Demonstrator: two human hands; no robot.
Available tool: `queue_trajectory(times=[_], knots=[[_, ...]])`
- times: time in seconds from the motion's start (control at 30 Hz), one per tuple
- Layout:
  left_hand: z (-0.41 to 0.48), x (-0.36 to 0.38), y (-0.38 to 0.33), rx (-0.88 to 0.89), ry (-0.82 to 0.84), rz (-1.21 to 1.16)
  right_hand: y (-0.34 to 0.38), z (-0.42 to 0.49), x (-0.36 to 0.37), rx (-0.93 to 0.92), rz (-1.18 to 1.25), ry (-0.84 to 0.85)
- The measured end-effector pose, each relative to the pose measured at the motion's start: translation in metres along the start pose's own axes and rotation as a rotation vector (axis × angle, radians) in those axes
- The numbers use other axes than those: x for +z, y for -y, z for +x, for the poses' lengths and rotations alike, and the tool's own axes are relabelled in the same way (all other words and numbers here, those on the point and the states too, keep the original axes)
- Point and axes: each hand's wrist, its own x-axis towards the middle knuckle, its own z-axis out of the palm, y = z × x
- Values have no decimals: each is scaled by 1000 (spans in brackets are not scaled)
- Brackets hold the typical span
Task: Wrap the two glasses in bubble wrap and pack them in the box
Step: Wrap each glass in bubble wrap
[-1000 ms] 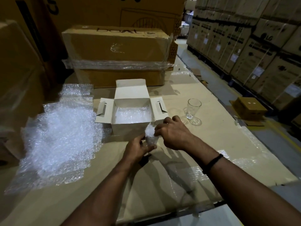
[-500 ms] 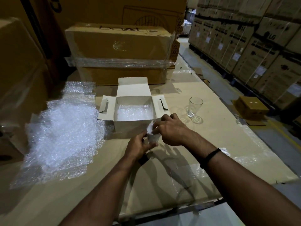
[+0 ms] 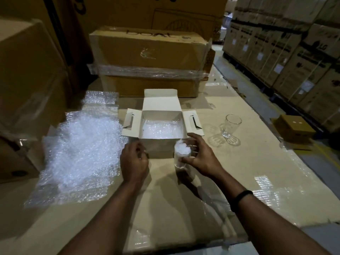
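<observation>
White cardboard box (image 3: 160, 147) sat open, with a bubble wrap sheet (image 3: 160, 128) lining its bottom. Just in front of it, right hand (image 3: 199, 156) gripped a clear wrap-stuffed glass (image 3: 181, 158). Left hand (image 3: 134, 160) hung loose and empty. Bare second glass (image 3: 230, 126) stood to the box's right.

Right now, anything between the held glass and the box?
Only the box's front wall. The glass in the right hand is just in front of it, near the right corner. The top is open, with wrap lining the floor. Lifting over the wall should clear it.
</observation>
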Motion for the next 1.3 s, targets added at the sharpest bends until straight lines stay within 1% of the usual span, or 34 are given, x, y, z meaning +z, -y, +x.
queue_trajectory(times=[0.07,0.13,0.2,0.27,0.37,0.47,0.6,0.8,0.97,1.23,1.3], knots=[[7,-4,10,53,-9,58,8,9,5,26,172,-50],[10,-3,19,91,27,58,25,28,11,62,314,-68],[13,3,25,151,93,73,46,55,17,114,369,-58],[17,7,28,184,137,111,63,86,26,185,364,-31],[14,8,28,163,186,130,74,129,41,295,294,52],[17,7,27,126,216,94,66,163,55,388,163,62],[18,7,25,75,228,67,53,177,74,494,-38,118],[21,7,27,54,248,65,40,180,92,459,-159,72],[20,7,27,65,246,45,43,171,95,423,-353,120],[20,4,26,83,249,64,38,166,93,454,-323,100],[20,3,24,87,245,70,37,162,87,431,-339,88]])
